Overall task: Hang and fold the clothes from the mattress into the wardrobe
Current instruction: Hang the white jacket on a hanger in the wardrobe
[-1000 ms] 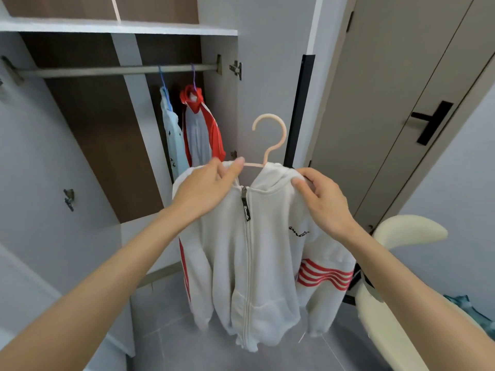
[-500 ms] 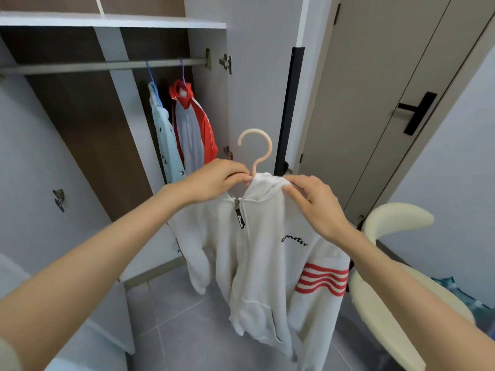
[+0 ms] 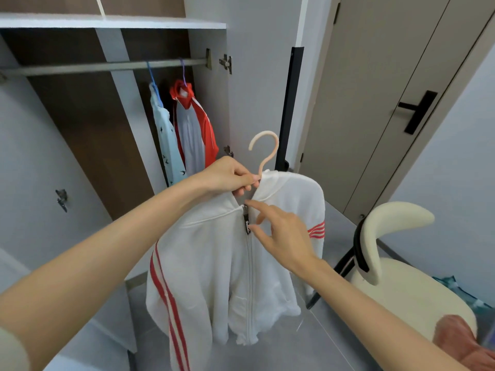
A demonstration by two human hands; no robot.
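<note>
Two garments, a pale blue shirt [image 3: 165,135] and a red and white top [image 3: 194,127], hang at the right end of the rail [image 3: 93,67] inside the wardrobe [image 3: 112,22]. In front of it, the white jacket [image 3: 214,263] is draped on a pink hanger [image 3: 265,149], held up in the air and zipped nearly to the collar. The left hand [image 3: 227,175] grips the hanger at the base of its hook and carries the whole weight. The right hand [image 3: 284,236] holds nothing: its fingers are spread, with forefinger and thumb just at the zip pull [image 3: 246,223], and I cannot tell whether they touch it. This looks like a final tidying of the jacket before hanging. Next, the hook likely has to be lifted and turned to catch the rail, in the free stretch left of the two hung garments, without the jacket sliding off.
</note>
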